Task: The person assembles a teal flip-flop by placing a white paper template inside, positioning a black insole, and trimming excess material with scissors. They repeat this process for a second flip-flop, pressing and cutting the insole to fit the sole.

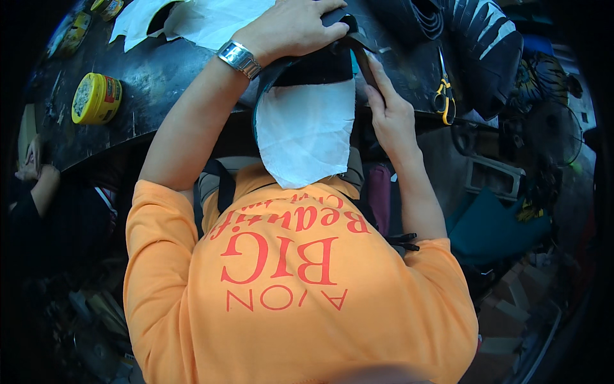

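My left hand [300,27], a silver watch [238,59] on its wrist, reaches over a dark curved piece [272,75] at the table edge. Its thumb and forefinger close around the dark upper end. A white cloth panel [307,131] hangs from this piece toward my lap, with a black band above it and teal along the left edge. My right hand [391,109] is wrapped around the slim handle of a dark hammer-like tool [364,64], forefinger stretched along it. The tool's head lies close to my left thumb; its exact shape is hard to make out.
Yellow-handled scissors [444,96] lie right on the dark table [160,83]. A yellow tub [96,98] stands left, white cloth [211,22] behind. Dark rolled and slit material [483,57] fills the right end. Another person's hands [33,163] show far left. A fan [555,134] stands right.
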